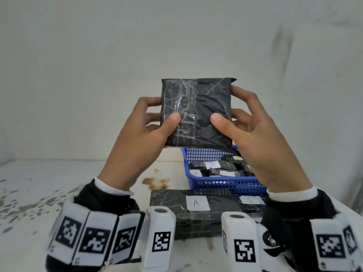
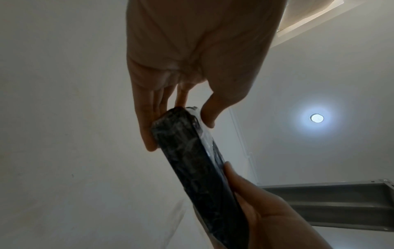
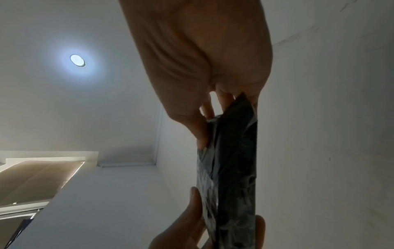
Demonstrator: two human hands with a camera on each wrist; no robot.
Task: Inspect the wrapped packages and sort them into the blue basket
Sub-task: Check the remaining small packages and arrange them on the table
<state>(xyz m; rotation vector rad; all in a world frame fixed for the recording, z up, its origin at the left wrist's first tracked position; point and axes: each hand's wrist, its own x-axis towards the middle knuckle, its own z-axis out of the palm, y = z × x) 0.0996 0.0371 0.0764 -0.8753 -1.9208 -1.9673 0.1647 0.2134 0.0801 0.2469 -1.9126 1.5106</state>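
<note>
- I hold one flat black wrapped package upright in the air, above the blue basket and in front of the white wall.
- My left hand clamps the package's left edge, thumb on the near face and fingers behind; my right hand clamps the right edge in the same way.
- The near face of this package shows only shiny clear tape on its left half and wrinkled black wrap on the right; I read no writing there. Its far face is hidden from me.
- The basket stands on the stained white table. Inside it lie small black packages with white labels; one label reads "B", the others are too small or covered to read.
- Just in front of the basket lies a bigger black package with a white label "A". Beside it, a second label looks like "B", but my right wrist cuts it off.
- From the wrist cameras the held package appears only as a dark narrow edge between my fingers.
</note>
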